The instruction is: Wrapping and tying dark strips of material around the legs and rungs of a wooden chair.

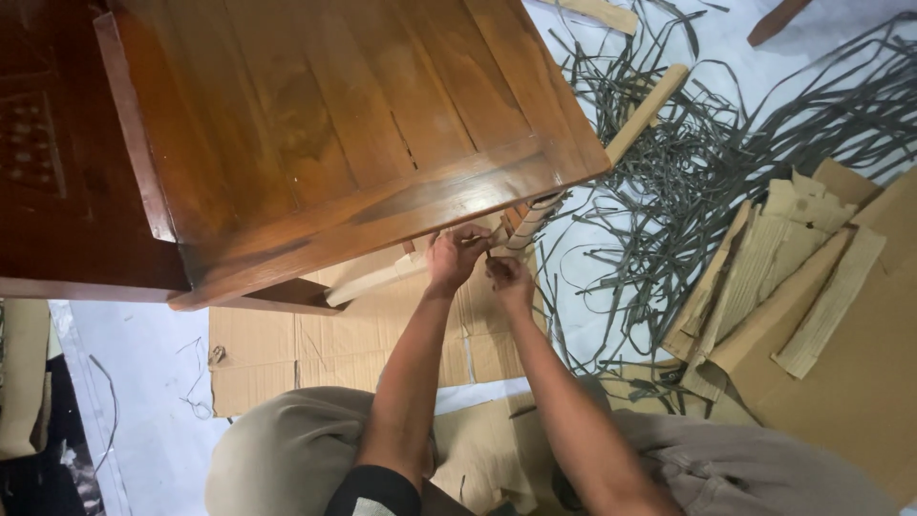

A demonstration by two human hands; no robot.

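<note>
Seen from above, a seated person's left hand [455,258] and right hand [508,277] meet under the corner of a varnished wooden table [315,124]. Both appear pinched on a thin grey strap [489,253] between them, at a paper-wrapped table leg [530,225] just beyond the fingers. A steady left-hand grip close to the leg would probably keep the strap taut; loose grey straps [726,162] lie well off to the right.

even, fairly bright indoor light; soft glare on the wooden tabletop [315,124], slight edge blur.

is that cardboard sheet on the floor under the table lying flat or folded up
Flat. The cardboard sheet lies spread on the pale floor, crease lines showing but unfolded, beneath the wooden table.
</note>
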